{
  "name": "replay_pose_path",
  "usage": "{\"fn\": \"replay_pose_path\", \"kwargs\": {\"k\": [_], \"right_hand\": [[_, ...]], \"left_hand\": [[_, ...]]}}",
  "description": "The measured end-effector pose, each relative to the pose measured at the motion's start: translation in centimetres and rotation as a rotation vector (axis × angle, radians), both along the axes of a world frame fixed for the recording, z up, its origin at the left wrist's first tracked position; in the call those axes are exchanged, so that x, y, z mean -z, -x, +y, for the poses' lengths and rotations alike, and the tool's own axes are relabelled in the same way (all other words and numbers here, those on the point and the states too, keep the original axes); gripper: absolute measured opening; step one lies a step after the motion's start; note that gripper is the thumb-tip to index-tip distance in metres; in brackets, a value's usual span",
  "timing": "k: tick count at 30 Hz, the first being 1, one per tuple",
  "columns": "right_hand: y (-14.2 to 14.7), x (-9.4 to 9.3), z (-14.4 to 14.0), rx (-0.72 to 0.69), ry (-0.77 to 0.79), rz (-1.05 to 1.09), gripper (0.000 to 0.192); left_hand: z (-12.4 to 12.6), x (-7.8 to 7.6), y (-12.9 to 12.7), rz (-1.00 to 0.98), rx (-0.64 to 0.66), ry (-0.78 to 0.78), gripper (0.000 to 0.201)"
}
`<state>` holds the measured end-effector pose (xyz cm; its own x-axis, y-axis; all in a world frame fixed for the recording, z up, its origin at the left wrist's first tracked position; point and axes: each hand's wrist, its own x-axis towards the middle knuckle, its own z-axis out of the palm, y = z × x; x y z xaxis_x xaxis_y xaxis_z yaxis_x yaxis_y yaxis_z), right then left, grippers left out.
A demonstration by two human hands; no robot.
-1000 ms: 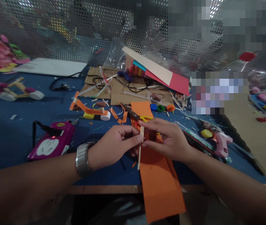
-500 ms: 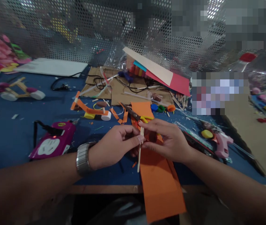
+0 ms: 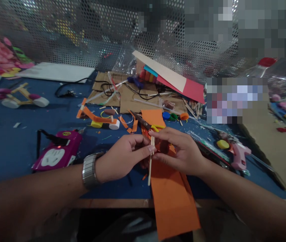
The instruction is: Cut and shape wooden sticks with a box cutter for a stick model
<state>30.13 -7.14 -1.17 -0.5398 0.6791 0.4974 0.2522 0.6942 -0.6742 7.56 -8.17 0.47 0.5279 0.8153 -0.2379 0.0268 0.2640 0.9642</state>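
Between my hands are thin pale wooden sticks (image 3: 149,171), lying side by side and pointing down toward the table's front edge. My left hand (image 3: 125,156), with a metal watch on its wrist, pinches them with the thumb on top. The fingertips of my right hand (image 3: 180,149) close on their upper end. Under both hands runs a long strip of orange paper (image 3: 174,201) that hangs over the table edge. Scissors (image 3: 145,124) with yellow handles lie just beyond my fingers, partly on the orange paper.
A small orange paper model with bottle-cap wheels (image 3: 100,117) and a wooden stick model (image 3: 22,97) stand to the left. Nearer lies a purple power strip (image 3: 58,151). At right are a pink glue gun (image 3: 239,154) and cardboard (image 3: 271,148). Bottle caps (image 3: 173,117) sit behind the scissors.
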Motion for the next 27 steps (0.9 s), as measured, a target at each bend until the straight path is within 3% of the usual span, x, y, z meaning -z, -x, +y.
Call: {"fn": "replay_pose_path", "kwargs": {"k": [6,9,12,15,18,22,24,27], "right_hand": [[-0.4,0.2,0.2,-0.002,0.098,0.053,0.047],[-0.5,-0.1,0.8,0.099,0.222,0.133,0.037],[0.4,-0.9,2.0,0.207,0.169,0.003,0.025],[2.8,-1.7,4.1,0.114,0.064,-0.206,0.022],[6.3,-1.7,6.5,0.051,-0.003,-0.397,0.039],[10.6,-1.5,8.6,0.085,-0.037,-0.554,0.058],[11.8,-1.6,9.0,0.087,0.001,-0.56,0.05],[12.6,-1.8,9.1,0.078,0.091,-0.513,0.024]], "left_hand": [[-0.2,0.3,-0.1,0.012,0.018,-0.04,0.027],[-0.6,0.4,-0.1,0.011,0.059,-0.146,0.027],[-1.0,0.1,0.1,0.009,0.176,-0.28,0.026],[-1.3,-0.1,0.4,0.005,0.313,-0.4,0.024],[-1.5,0.0,0.5,0.006,0.39,-0.44,0.024],[-1.4,0.4,0.6,0.002,0.41,-0.425,0.026],[-1.4,0.5,0.6,0.003,0.402,-0.428,0.026],[-1.3,0.6,0.6,0.002,0.391,-0.432,0.026]]}}
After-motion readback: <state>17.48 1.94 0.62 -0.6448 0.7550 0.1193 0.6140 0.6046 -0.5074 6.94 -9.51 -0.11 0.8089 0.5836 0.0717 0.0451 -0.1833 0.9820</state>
